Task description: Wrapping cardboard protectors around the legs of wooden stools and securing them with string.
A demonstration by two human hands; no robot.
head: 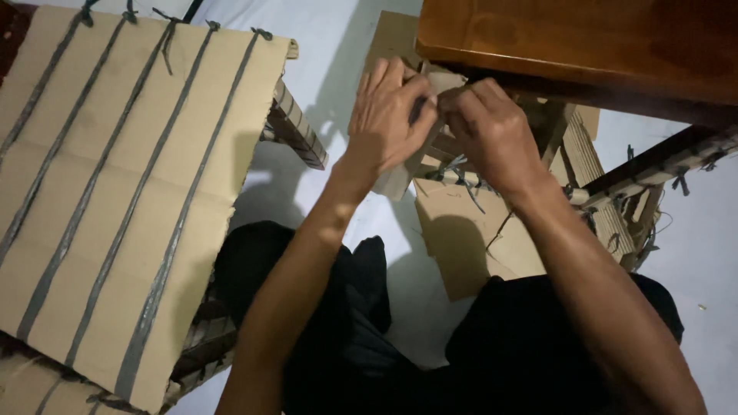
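Black trousers (361, 330) on the person's folded legs fill the bottom of the view, closest to the camera, with both bare forearms reaching forward above them. Past the knees lies a small cardboard piece (427, 100), the landmark for everything else.

At the left edge of that cardboard piece, the left hand (388, 115) has its fingers pressed together and curled over the card, thumb tucked toward the middle, pinching the piece. Directly against it on the right, the right hand (492, 134) is closed in a loose fist with its fingertips pinching the same piece; the two hands touch at the knuckles. Exactly what sits between the fingertips is hidden by the fingers.

Just below the cardboard piece lie more flat cardboard sheets (461, 238) on the white floor (330, 69), with thin grey strap ends (461, 173) poking out beside them. Above and to the right of the piece, a dark polished wooden surface (584, 38) overhangs it, casting shadow on the hands. Further right of the piece, strips of corrugated card (592, 165) tied with grey straps lean under that wooden edge.

Well to the left of the piece, a large cardboard panel (123, 192) bound with long grey straps running lengthwise rests tilted on a stacked cardboard frame (296, 127).
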